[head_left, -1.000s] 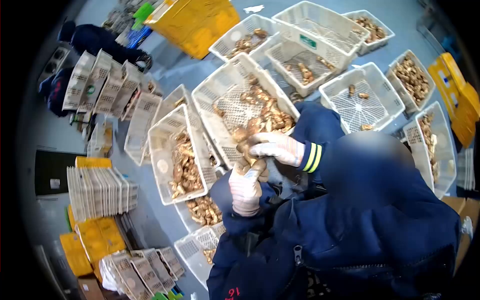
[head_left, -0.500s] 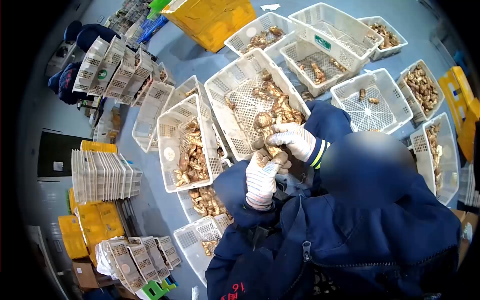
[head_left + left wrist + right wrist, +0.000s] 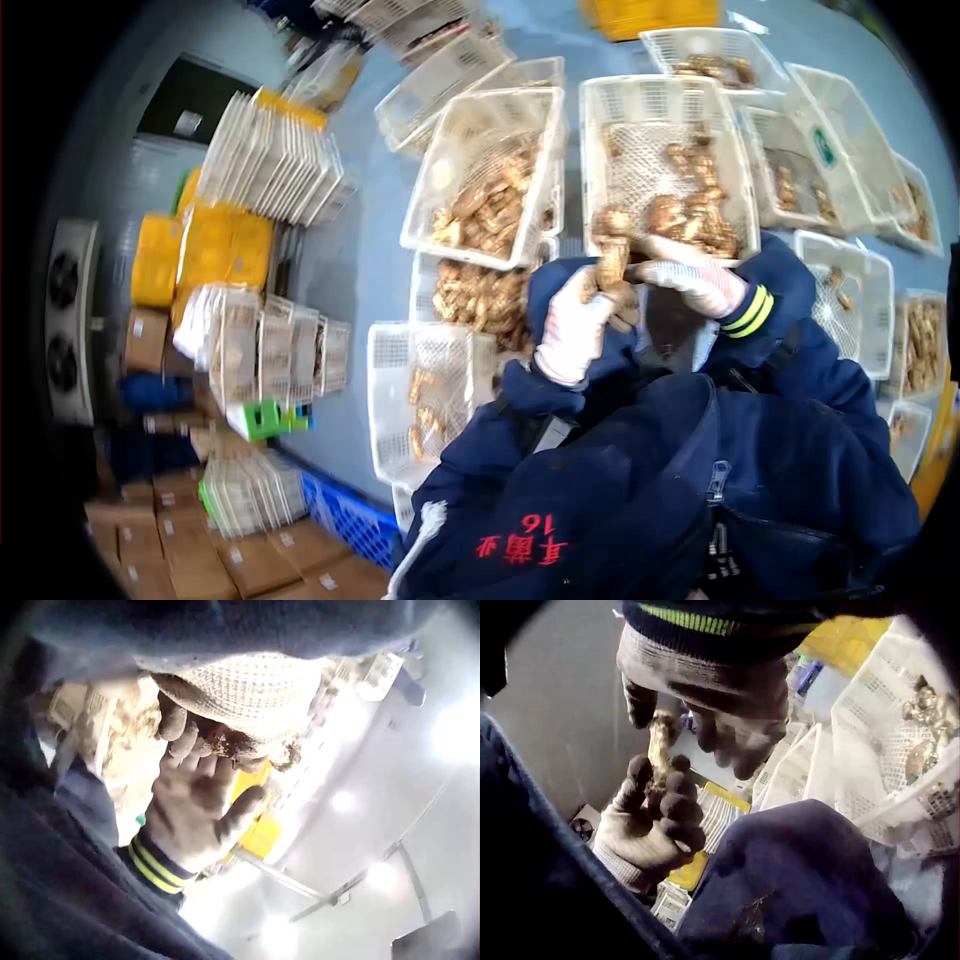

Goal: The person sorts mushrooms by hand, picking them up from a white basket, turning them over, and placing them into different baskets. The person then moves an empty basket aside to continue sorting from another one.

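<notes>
While the left hand (image 3: 575, 335) curls gloved fingers round the near end of a mushroom (image 3: 612, 260), the right hand (image 3: 695, 278) stands just to the right of the stem, the nearer of the two to the cap side. From the left grip the mushroom's long axis runs straight to the far side, cap outermost, and from overhead the cap overlaps the near left corner of a white crate (image 3: 632, 165) partly filled with more mushrooms (image 3: 700, 215). The right grip is wide, thumb spread from fairly straight fingers in the left wrist view; whether it touches the stem I cannot tell.
</notes>
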Tool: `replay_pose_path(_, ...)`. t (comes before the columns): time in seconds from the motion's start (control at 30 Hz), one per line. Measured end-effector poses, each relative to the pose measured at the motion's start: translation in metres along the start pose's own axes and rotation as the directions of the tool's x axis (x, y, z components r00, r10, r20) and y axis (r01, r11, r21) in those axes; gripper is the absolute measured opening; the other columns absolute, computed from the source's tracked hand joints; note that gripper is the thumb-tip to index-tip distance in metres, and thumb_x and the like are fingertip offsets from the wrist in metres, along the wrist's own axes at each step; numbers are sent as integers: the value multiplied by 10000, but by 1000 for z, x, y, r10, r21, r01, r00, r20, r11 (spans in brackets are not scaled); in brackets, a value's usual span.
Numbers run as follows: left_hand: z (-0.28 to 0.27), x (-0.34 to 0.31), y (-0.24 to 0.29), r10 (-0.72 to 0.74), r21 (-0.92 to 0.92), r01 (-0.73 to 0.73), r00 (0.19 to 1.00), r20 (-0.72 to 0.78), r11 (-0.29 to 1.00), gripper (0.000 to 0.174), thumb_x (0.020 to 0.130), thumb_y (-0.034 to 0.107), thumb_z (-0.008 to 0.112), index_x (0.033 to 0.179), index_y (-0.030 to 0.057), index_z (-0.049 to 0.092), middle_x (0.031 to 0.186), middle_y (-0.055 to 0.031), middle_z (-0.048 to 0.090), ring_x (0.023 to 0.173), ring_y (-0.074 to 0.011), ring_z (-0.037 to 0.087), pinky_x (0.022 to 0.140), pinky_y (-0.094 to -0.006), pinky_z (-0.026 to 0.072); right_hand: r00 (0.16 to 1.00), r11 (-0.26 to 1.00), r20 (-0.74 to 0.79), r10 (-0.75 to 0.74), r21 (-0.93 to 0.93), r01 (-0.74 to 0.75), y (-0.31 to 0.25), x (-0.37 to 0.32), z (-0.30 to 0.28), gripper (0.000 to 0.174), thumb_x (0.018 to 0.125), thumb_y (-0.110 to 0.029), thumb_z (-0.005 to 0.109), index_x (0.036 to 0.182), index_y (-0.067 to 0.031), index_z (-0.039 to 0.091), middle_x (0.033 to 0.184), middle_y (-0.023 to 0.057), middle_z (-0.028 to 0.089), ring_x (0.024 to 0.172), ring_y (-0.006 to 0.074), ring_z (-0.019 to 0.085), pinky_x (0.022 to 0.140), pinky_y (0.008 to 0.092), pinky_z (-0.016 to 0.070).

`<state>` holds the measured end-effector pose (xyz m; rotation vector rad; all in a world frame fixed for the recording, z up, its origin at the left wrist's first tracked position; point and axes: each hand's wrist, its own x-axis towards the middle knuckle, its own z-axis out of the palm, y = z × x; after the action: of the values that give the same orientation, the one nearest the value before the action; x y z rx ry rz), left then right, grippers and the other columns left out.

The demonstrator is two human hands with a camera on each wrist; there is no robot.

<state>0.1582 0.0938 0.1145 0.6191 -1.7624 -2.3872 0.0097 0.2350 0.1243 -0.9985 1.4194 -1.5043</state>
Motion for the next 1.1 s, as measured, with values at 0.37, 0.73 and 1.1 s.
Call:
replay_pose_path(0.37,-250,-368,-55,56,81,-382,-76,-996,920,194,876,165,570,751,66,460,633,-3,433,544,-109,433,499,-247,366,975,976,113,194,-122,-180,25,62,-3,421,928,-299,489,1198,15,565,1060,102,640,986,148,581,853,261,448)
replay_pose_path(0.73,-239,-532,-227,-319,-152,-339,-517,-795,929,106,844,91,562,765,80,493,526,-20,429,408,-159,420,366,-282,358,925,942,263,276,-265,-206,23,106,43,412,945,-332,481,1209,-30,576,1076,52,646,983,113,577,865,261,424)
replay_pose_path(1.1,-251,-562,-361,-499,-601,195,-393,-772,776,364,807,277,607,983,-41,632,856,-146,675,804,-249,637,740,-363,502,906,934,293,305,-276,-226,20,109,51,414,938,-333,505,1202,-23,578,1079,60,642,993,125,582,875,255,433)
